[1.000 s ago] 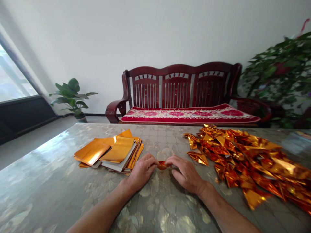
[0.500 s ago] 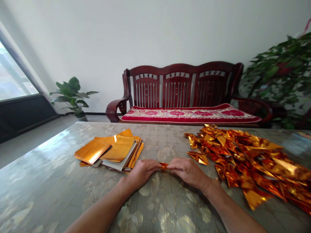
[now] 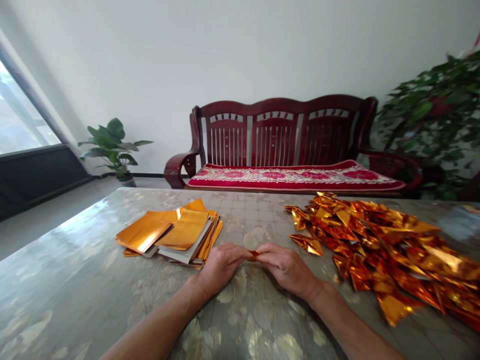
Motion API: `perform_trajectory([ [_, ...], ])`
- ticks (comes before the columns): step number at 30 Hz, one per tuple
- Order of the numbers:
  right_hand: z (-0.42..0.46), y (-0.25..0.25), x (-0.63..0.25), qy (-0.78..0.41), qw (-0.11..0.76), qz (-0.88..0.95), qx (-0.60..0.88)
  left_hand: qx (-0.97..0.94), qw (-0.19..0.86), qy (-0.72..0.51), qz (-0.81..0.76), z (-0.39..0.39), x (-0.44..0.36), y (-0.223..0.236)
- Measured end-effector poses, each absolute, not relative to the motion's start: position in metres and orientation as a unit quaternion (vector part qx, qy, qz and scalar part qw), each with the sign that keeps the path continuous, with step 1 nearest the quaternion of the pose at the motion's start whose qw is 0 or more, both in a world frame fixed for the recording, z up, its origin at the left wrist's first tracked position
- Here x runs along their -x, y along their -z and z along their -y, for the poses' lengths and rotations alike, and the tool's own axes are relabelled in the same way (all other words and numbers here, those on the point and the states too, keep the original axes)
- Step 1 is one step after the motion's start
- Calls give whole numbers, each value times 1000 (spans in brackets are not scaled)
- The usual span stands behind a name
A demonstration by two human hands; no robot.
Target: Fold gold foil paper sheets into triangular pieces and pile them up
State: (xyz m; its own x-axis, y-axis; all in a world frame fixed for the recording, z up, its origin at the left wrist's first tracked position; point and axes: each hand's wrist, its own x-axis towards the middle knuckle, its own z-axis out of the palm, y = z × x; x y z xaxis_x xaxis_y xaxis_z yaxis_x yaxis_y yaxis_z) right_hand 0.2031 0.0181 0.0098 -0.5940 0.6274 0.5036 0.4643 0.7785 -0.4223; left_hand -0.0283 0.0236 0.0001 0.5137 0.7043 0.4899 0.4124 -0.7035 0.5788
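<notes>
A small piece of folded gold foil paper [image 3: 254,254] is pinched at both ends, mostly hidden by fingers. My left hand [image 3: 224,262] is closed on its left end, and my right hand [image 3: 284,264] grips the right end. Just beyond my left hand lies a loose stack of flat gold foil paper sheets [image 3: 185,230], some showing a grey side. To the right of my right hand spreads a heap of folded, pointed gold foil pieces [image 3: 375,240]. One folded foil piece [image 3: 308,244] rests at the heap's near left edge.
The table [image 3: 112,295] has a glossy, flower-patterned cover. Behind it stands a dark red wooden bench [image 3: 275,132] with a red and white seat cover [image 3: 292,176]. Potted plants grow at left [image 3: 114,145] and right [image 3: 435,110]. Something clear and plastic-like [image 3: 461,222] lies at the far right.
Between my fingers the foil piece shows less than before and looks flatter. My hands have shifted very slightly; the stack and the heap stay where they were.
</notes>
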Motion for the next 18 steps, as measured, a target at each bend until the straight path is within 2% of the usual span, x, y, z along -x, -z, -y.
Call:
perform_trajectory([
  [8,-13,-10,-200,-40,359,884,297,-854,159,-360,-341,-18,25,-2],
  [18,-6,-11,-193,31,331,898,288,-862,128,-326,-365,-13,23,-3],
])
